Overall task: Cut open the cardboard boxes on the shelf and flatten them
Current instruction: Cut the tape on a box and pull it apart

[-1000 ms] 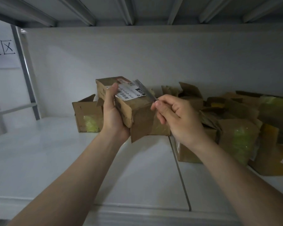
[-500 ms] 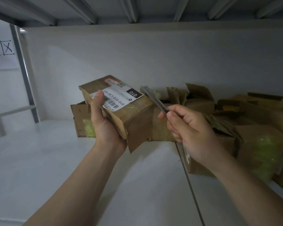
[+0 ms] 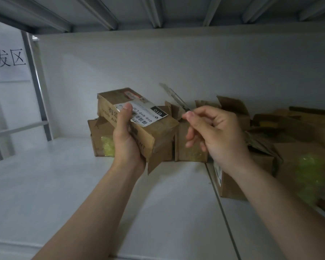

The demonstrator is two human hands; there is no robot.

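Note:
My left hand (image 3: 127, 141) grips a small brown cardboard box (image 3: 156, 128) from its left side, thumb on the white shipping label (image 3: 148, 114), holding it tilted above the white shelf (image 3: 64, 184). A loose flap hangs from the box's near end. My right hand (image 3: 214, 134) pinches a thin metal knife (image 3: 174, 96) between thumb and forefinger; the blade points up and to the left, clear of the box.
Several opened cardboard boxes (image 3: 251, 166), some showing yellow-green filling, crowd the right half of the shelf and stand behind the held box. A metal upright (image 3: 37, 87) stands at the left. The upper shelf's ribbed underside (image 3: 158, 12) is close overhead.
The blade was at the box's top edge one second ago. My right hand has since drawn it up and to the right, off the box. My left hand has turned the label upward.

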